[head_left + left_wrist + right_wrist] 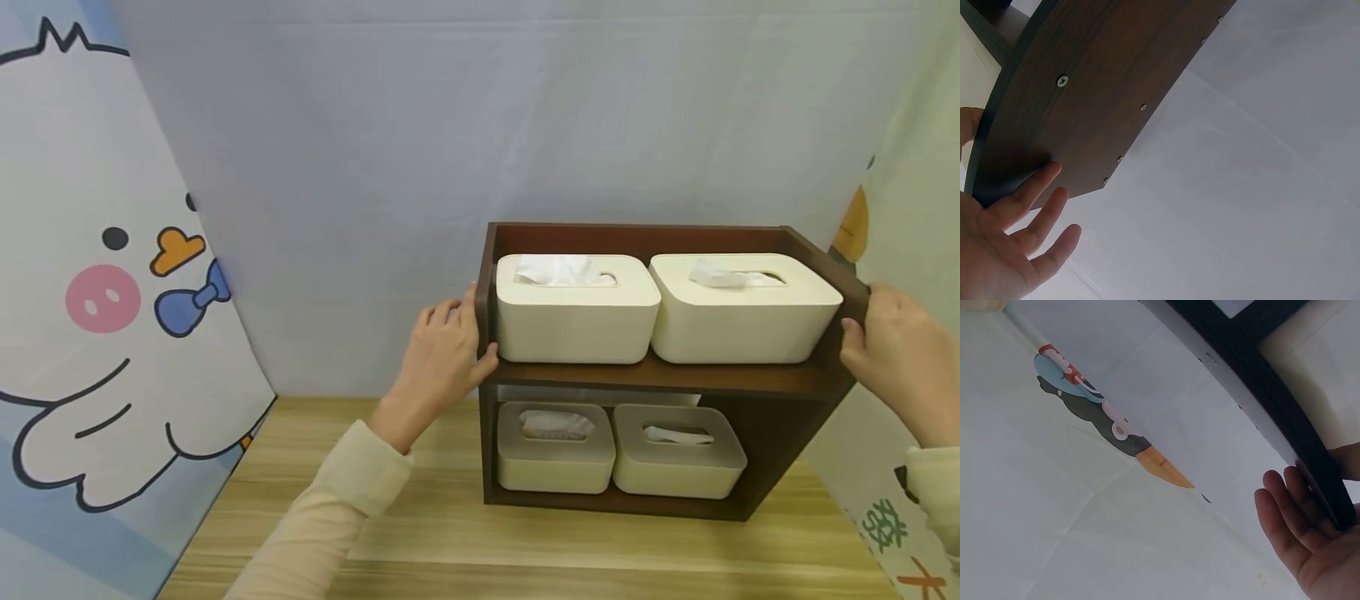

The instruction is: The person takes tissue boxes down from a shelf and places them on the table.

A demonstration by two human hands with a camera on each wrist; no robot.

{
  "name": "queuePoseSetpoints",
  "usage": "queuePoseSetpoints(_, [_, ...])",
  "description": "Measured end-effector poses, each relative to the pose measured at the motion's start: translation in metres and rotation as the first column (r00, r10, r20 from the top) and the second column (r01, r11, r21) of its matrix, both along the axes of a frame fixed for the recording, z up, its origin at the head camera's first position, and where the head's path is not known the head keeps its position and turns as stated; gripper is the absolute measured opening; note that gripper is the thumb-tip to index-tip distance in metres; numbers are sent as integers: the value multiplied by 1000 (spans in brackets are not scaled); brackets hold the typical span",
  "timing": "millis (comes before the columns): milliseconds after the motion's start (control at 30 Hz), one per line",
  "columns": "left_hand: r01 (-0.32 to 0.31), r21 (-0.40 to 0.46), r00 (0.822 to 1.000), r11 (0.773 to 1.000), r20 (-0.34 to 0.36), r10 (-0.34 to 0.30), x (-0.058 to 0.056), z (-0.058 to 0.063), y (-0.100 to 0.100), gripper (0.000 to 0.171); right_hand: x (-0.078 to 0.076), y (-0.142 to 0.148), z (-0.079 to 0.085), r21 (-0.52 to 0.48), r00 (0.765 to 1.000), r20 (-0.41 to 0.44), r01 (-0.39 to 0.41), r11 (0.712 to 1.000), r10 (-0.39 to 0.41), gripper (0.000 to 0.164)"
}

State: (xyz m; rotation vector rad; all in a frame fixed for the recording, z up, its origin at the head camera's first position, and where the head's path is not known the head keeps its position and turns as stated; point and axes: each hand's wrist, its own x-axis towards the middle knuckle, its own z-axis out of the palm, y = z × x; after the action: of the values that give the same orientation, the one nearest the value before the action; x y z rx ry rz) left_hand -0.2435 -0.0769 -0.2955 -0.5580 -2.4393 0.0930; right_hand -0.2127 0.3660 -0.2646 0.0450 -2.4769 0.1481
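Left: a pale blue cloth backdrop (120, 358) printed with a white cartoon bird. Next, the left hand (438, 346), fingers spread along the outer face, thumb at the front, pinches the left side panel of a 2-tier dark brown wood-grain shelf unit (675, 379); the unit is at the right half of a pale wood-grain table (420, 542) and holds 4 cream, round-cornered tissue boxes, 2 per tier. Left column: the upper-left box (577, 333), white tissue (555, 271) lying across its slot; beneath it, the lower-left box (555, 471), tissue crumpled over its opening. Right column: the upper-right box (738, 333), tissue at the left of its partly exposed slot; beneath it, the lower-right box (675, 477), a thin strip of tissue in its opening. Far right: the right hand (903, 350), fingers close together outside, thumb inside, pinches the right side panel
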Motion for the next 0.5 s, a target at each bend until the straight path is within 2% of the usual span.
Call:
queuePoseSetpoints(200, [-5, -23, 1000, 1000, 19, 5, 2, 1, -1, 76, 1, -2, -3, -8, 999, -48, 0, 1000, -1, 42])
queuePoseSetpoints(400, [-38, -20, 997, 999, 66, 39, 3, 5, -14, 76, -2, -11, -2, 11, 992, -104, -75, 997, 76, 29])
queuePoseSetpoints(500, [-42, -12, 995, 999, 86, 43, 4, 5, -23, 77, -4, -18, -3, 27, 989, -120, -89, 996, 91, 31])
